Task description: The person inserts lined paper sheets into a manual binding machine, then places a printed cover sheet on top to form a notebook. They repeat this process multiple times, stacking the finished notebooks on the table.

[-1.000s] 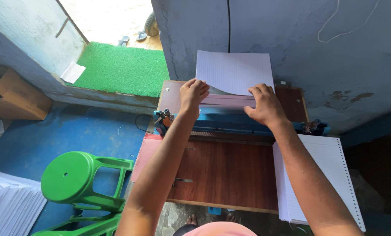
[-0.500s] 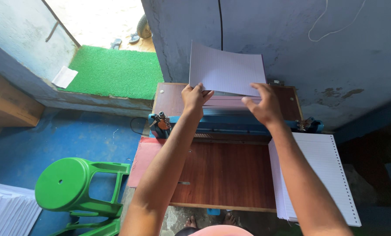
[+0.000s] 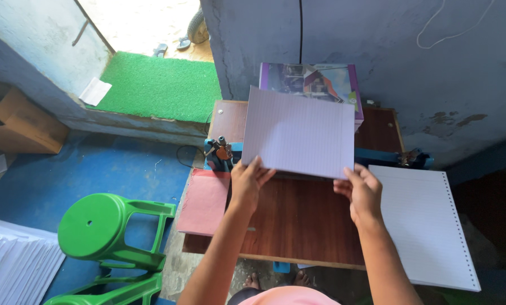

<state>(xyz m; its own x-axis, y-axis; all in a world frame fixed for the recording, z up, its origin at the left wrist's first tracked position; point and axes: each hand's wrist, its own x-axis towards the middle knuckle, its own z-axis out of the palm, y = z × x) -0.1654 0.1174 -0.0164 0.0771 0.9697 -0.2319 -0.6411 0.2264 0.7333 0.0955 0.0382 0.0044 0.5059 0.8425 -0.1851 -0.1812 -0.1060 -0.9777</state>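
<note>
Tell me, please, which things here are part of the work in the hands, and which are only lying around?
In the work:
- left hand and right hand, holding the lined paper stack by its near edge
- wooden table
- blue machine
- punched paper stack
- colourful covers

Lying about:
- green stool
- green mat
- cardboard box

Both forearms are bare from elbow to wrist, no sleeves showing, no watch, no bracelet, no rings on the left hand (image 3: 248, 182) or the right hand (image 3: 361, 192). Nails look short and plain. Just below the near edge of the wooden table (image 3: 298, 220), there's a curve of salmon-pink garment (image 3: 289, 296) at the bottom of the view. Under that same table edge, bare toes (image 3: 301, 278) peek out on the floor, no footwear visible.
</note>
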